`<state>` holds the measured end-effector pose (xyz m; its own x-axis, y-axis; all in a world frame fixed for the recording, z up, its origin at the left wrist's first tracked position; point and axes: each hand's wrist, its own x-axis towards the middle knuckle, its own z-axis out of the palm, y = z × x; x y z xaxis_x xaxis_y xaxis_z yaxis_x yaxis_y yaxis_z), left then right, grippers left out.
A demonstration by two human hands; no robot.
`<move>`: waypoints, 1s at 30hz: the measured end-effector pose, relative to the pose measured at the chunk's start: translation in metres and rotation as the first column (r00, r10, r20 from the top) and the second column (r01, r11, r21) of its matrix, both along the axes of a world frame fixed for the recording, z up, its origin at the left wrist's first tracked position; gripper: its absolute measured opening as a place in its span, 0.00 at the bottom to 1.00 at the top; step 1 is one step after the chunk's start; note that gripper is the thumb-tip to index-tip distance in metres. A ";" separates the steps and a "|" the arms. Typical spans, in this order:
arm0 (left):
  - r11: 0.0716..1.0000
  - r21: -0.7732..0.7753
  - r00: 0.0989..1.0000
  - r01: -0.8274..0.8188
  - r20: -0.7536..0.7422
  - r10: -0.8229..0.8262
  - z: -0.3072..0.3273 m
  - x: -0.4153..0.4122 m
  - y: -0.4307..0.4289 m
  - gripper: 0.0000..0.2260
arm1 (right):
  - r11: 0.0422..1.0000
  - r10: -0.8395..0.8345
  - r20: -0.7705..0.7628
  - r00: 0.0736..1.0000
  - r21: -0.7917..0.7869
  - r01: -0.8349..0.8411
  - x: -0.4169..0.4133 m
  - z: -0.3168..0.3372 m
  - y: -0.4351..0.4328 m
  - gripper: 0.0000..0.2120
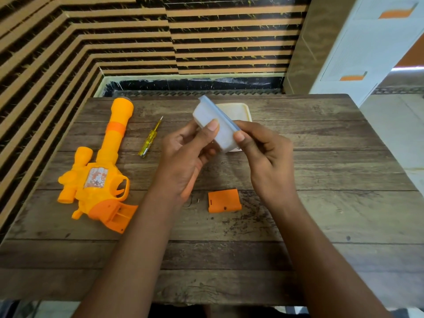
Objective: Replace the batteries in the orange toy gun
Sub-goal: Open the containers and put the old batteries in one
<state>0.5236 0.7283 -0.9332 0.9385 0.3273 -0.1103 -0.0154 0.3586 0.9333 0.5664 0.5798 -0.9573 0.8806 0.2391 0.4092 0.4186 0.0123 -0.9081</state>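
Observation:
The orange toy gun point(98, 173) lies on its side at the table's left, barrel pointing away, with its grip's battery bay uncovered. Its orange battery cover point(224, 200) rests flat near the table's middle, and a tiny screw point(198, 199) lies just left of it. A yellow screwdriver point(150, 138) lies to the right of the barrel. I hold a small translucent plastic box with a blue lid point(214, 125) tilted above the table. My left hand point(185, 161) grips its body, thumb on top. My right hand point(263, 154) pinches the lid's edge. The box's contents are hidden.
A cream plastic lid or tray point(238, 110) lies behind the held box at the table's far side. The wooden table point(321, 226) ends close to a striped wall on the left and back. A white cabinet point(367, 47) stands at the right.

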 end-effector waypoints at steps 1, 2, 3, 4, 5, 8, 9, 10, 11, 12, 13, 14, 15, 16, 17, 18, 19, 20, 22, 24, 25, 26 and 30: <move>0.999 -0.040 1.000 -0.010 -0.012 0.010 0.001 0.000 0.001 0.15 | 1.000 0.004 0.016 1.000 -0.017 -0.003 0.001 -0.001 0.000 0.09; 0.996 -0.083 0.999 -0.028 -0.027 0.026 0.002 0.000 0.002 0.15 | 0.999 0.007 0.037 0.999 -0.039 -0.005 0.001 -0.002 -0.001 0.10; 0.992 -0.116 0.998 -0.044 -0.043 0.040 0.003 0.000 0.003 0.15 | 0.997 0.007 0.065 0.998 -0.072 -0.002 0.002 -0.002 -0.001 0.11; 0.990 -0.131 0.997 -0.052 -0.057 0.045 0.003 0.001 0.004 0.14 | 0.993 0.002 0.102 0.995 -0.114 0.010 0.002 -0.003 -0.001 0.11; 0.990 -0.132 0.997 -0.047 -0.066 0.038 0.004 0.001 0.005 0.13 | 0.988 -0.009 0.141 0.990 -0.153 0.031 0.003 -0.004 -0.002 0.11; 0.989 -0.149 0.998 -0.003 -0.064 -0.007 0.007 0.000 0.004 0.12 | 0.968 -0.075 0.295 0.952 -0.208 0.140 0.004 -0.007 -0.003 0.11; 0.987 -0.158 0.998 0.000 -0.057 -0.009 0.008 0.000 0.004 0.11 | 0.962 -0.095 0.344 0.934 -0.211 0.176 0.004 -0.008 -0.002 0.12; 0.986 -0.167 0.999 -0.004 -0.051 -0.004 0.009 0.000 0.004 0.09 | 0.953 -0.116 0.380 0.918 -0.218 0.210 0.005 -0.008 -0.001 0.13; 0.984 -0.180 0.999 -0.015 -0.045 0.007 0.009 -0.001 0.004 0.07 | 0.945 -0.125 0.405 0.906 -0.229 0.233 0.005 -0.008 0.001 0.15; 0.981 -0.193 0.999 -0.031 -0.037 0.025 0.009 -0.001 0.004 0.05 | 0.942 -0.124 0.420 0.899 -0.235 0.240 0.006 -0.007 0.003 0.17; 0.977 -0.207 0.999 -0.045 -0.029 0.040 0.010 -0.002 0.005 0.04 | 0.943 -0.121 0.424 0.898 -0.233 0.237 0.008 -0.006 0.004 0.18; 0.975 -0.217 0.999 -0.051 -0.021 0.047 0.010 -0.003 0.006 0.04 | 0.947 -0.119 0.421 0.899 -0.223 0.230 0.009 -0.004 0.006 0.19; 0.974 -0.221 0.999 -0.053 -0.016 0.051 0.010 -0.004 0.007 0.06 | 0.952 -0.116 0.422 0.899 -0.212 0.222 0.010 -0.003 0.006 0.19; 0.975 -0.218 0.999 -0.052 -0.016 0.050 0.011 -0.005 0.008 0.07 | 0.956 -0.112 0.427 0.897 -0.202 0.215 0.010 -0.002 0.006 0.20; 0.976 -0.211 0.999 -0.050 -0.020 0.047 0.011 -0.006 0.009 0.08 | 0.959 -0.105 0.432 0.896 -0.194 0.206 0.009 0.000 0.006 0.20; 0.977 -0.207 0.999 -0.045 -0.026 0.040 0.012 -0.006 0.010 0.09 | 0.961 -0.095 0.436 0.895 -0.194 0.196 0.009 0.001 0.006 0.20; 0.978 -0.207 0.999 -0.037 -0.033 0.031 0.012 -0.006 0.010 0.09 | 0.960 -0.085 0.441 0.894 -0.204 0.191 0.009 0.001 0.005 0.19; 0.977 -0.209 0.999 -0.031 -0.039 0.023 0.012 -0.006 0.011 0.09 | 0.955 -0.074 0.450 0.890 -0.226 0.194 0.009 0.002 0.005 0.19; 0.976 -0.216 0.999 -0.027 -0.048 0.017 0.012 -0.006 0.011 0.09 | 0.934 -0.053 0.479 0.876 -0.287 0.213 0.008 0.003 0.003 0.19; 0.976 -0.217 0.998 -0.026 -0.055 0.014 0.011 -0.007 0.011 0.10 | 0.915 -0.030 0.501 0.865 -0.336 0.226 0.007 0.003 0.000 0.20; 0.976 -0.214 0.998 -0.025 -0.058 0.013 0.011 -0.007 0.011 0.11 | 0.908 -0.018 0.511 0.859 -0.351 0.228 0.006 0.003 -0.001 0.21; 0.977 -0.213 0.998 -0.022 -0.061 0.009 0.011 -0.007 0.010 0.12 | 0.903 -0.010 0.520 0.854 -0.362 0.231 0.005 0.003 -0.002 0.22; 0.971 -0.237 0.998 0.009 -0.054 -0.022 0.013 -0.007 0.008 0.12 | 0.902 -0.002 0.540 0.842 -0.363 0.235 0.004 0.005 -0.005 0.26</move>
